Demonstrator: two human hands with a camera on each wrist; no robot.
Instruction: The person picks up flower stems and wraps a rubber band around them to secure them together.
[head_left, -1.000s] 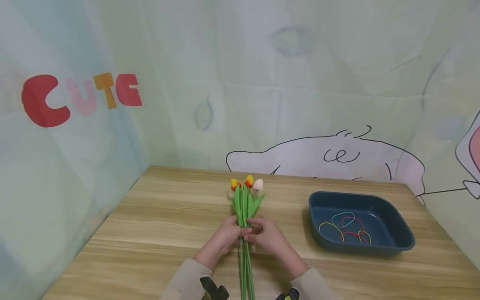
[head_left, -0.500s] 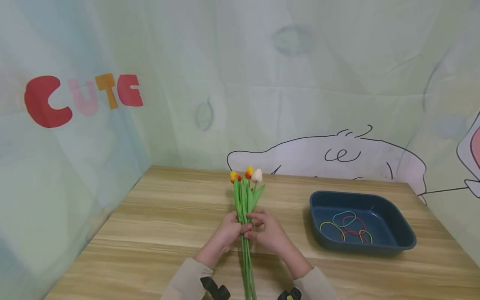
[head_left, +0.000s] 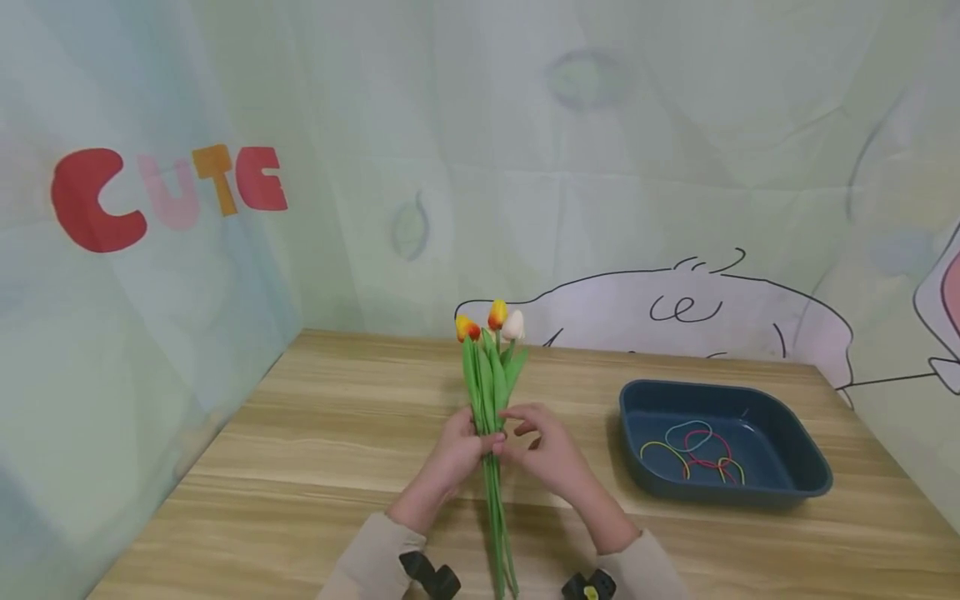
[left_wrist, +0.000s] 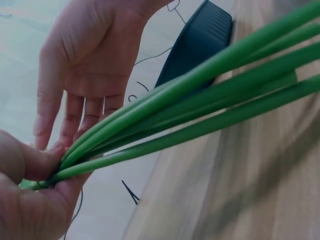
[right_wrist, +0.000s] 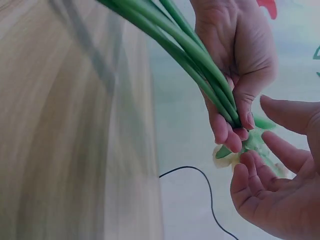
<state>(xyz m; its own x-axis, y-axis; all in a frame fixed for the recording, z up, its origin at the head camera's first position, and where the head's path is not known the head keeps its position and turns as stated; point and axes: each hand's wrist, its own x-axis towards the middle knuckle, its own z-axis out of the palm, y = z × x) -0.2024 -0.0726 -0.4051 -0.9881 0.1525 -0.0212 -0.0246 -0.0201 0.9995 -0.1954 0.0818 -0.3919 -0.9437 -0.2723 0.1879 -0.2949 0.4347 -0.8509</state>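
A bunch of artificial tulips, with yellow-orange [head_left: 497, 314] and pale [head_left: 513, 324] blooms, stands tilted above the table in the head view. My left hand [head_left: 456, 450] grips the green stems [left_wrist: 200, 95] just below the leaves [head_left: 487, 379], its thumb pressed over them. Close by on the right is my right hand [head_left: 551, 454], thumb and fingers apart. In the right wrist view, the right hand's relaxed fingers [right_wrist: 265, 182] reach beside the left fingertips and leaves; whether they touch the bunch I cannot tell. The stem ends hang toward me.
To the right on the wooden table [head_left: 300, 467] sits a dark blue tub [head_left: 735, 497] holding several thin rubber bands [head_left: 708, 465] in different colours. A printed cloth backdrop [head_left: 480, 167] hangs behind the table and along its left side.
The tulip bunch has risen, its blooms now higher against the backdrop. Both hands have moved up slightly with it. My right hand's fingers have spread a little from the stems.
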